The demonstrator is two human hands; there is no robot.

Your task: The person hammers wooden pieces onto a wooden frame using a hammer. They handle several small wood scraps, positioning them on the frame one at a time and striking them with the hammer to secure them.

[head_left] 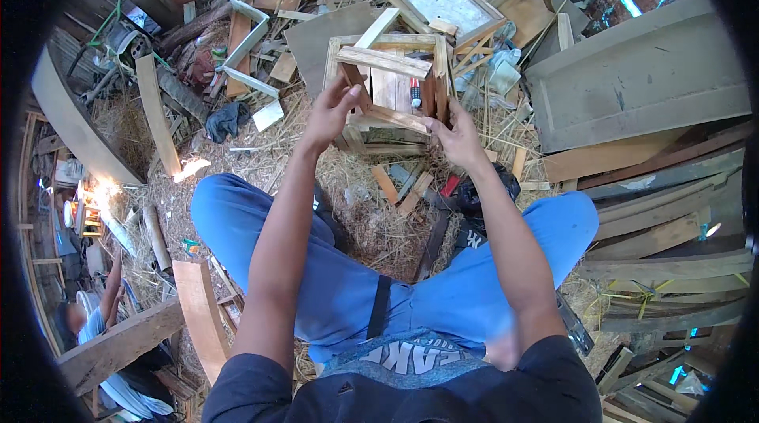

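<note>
In front of me, both hands grip a small four-sided wooden frame point(395, 117), held tilted above a larger pale wooden frame or stand point(439, 47). My left hand point(330, 112) closes on its near left corner, fingers around the darker side piece. At the near right corner, the thumb of my right hand point(461, 137) lies on the near bar while the fingers wrap behind. The frame's far bar point(383, 62) is pale and rough. Through its opening shows a red-and-black handle point(415, 92), probably a tool; its other end is hidden.
Wood scraps point(386, 183) and shavings cover the ground between my legs. A framed panel point(439, 0) lies at the back, a wide grey board point(640, 67) to the right, above stacked planks point(664, 241). At lower left, a person point(99, 312) sits beyond a thick beam point(118, 348).
</note>
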